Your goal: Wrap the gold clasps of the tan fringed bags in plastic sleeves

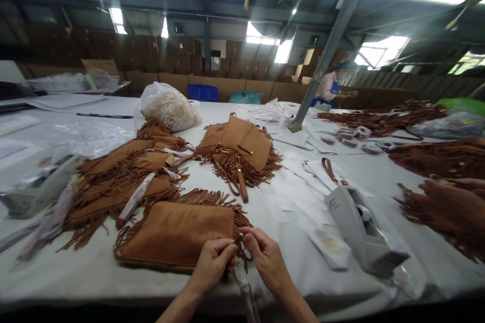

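Note:
A brown suede bag (178,232) with fringe lies flat at the table's near edge. By its right end, my left hand (214,262) is closed in a pinch on a thin brown strap (239,238). My right hand (267,257) pinches the same strap from the other side, fingertips close to the left ones. Below the fingers hangs a strap in clear plastic wrap (245,287). The exact fitting between the fingertips is too small to make out.
Fringed bags (132,161) are piled at left, and more (242,144) lie ahead. Tape dispensers (366,227) stand right and left (38,186). A metal post (329,45) rises from the table. Brown straps (379,121) and tape rolls (348,136) lie right. Another person (329,88) works behind.

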A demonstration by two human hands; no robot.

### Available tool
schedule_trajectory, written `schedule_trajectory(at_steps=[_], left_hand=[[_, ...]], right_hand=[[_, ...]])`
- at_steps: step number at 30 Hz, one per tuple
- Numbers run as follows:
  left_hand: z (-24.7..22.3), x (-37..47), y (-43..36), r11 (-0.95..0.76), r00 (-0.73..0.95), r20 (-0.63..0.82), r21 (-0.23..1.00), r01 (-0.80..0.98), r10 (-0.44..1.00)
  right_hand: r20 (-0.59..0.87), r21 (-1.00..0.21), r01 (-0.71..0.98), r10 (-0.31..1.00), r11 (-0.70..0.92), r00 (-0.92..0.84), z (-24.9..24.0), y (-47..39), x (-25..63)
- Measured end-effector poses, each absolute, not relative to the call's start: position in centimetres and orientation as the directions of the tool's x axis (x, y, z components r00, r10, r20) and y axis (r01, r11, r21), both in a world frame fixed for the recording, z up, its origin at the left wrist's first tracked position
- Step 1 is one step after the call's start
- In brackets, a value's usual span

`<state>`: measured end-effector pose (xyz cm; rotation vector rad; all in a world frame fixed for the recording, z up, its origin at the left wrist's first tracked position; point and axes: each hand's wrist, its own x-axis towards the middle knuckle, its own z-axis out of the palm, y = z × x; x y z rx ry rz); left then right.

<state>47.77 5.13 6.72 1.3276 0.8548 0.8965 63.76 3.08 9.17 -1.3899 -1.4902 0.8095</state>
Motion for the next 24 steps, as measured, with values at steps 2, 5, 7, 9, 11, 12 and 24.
schedule_trajectory(at_steps=[2,5,7,9,11,12,24], left_hand=[[6.7,47.8,5.1,0.011,0.431,0.006,0.999,-0.036,0.903],[6.6,47.5,5.2,-0.011,0.463,0.026,0.999,-0.034,0.886],[6.4,47.1,5.3,-0.020,0.502,0.050,0.998,-0.065,0.864],[6.3,46.7,5.6,-0.011,0.537,0.062,0.995,-0.099,0.841],[6.1,46.5,5.8,0.000,0.562,0.060,0.994,-0.107,0.825],[6.1,46.5,5.9,-0.002,0.571,0.058,0.995,-0.098,0.819],[4.9,47.5,6.1,0.105,0.483,-0.047,0.990,-0.095,0.874]], right_hand=[[0.195,-0.887,0.433,0.980,0.163,0.029,10.3,2.8,63.0],[0.214,-0.867,0.474,0.974,0.154,0.076,11.0,2.7,62.1],[0.227,-0.868,0.471,0.969,0.156,0.097,11.1,2.7,61.7],[0.239,-0.869,0.466,0.965,0.165,0.104,10.9,2.6,61.6],[0.256,-0.869,0.463,0.960,0.176,0.116,10.6,2.5,61.6],[0.266,-0.869,0.461,0.956,0.182,0.124,10.4,2.5,61.5],[0.261,-0.708,0.698,0.958,0.104,0.122,8.6,3.9,64.8]])
